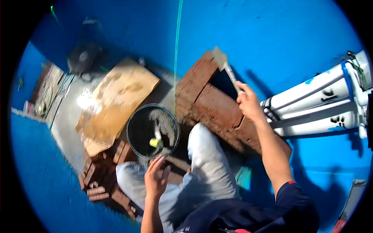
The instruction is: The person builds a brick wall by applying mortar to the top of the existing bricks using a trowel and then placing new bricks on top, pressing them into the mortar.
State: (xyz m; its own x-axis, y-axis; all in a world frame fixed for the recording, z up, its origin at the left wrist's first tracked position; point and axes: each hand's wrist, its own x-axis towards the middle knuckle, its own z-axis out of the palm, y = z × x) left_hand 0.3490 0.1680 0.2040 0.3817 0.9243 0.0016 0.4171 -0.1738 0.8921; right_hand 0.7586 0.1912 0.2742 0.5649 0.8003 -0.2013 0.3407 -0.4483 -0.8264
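My right hand is closed around the pale handle of a flat-bladed hand tool; blur keeps me from telling its exact kind. The blade touches or hovers over the far corner of a low reddish-brown brick structure. Above my lap, near the close rim of a round black bucket, my left hand is held with its fingers apart and nothing in them. Grey wet mortar lies in the bucket. A tool with a yellow-green grip rests there too.
Left of the bucket, a stained tan board lies beside a pile of loose bricks. Bundled white pipes reach in from the right. A green string runs down to the bricks. A blurred dark object stands far left.
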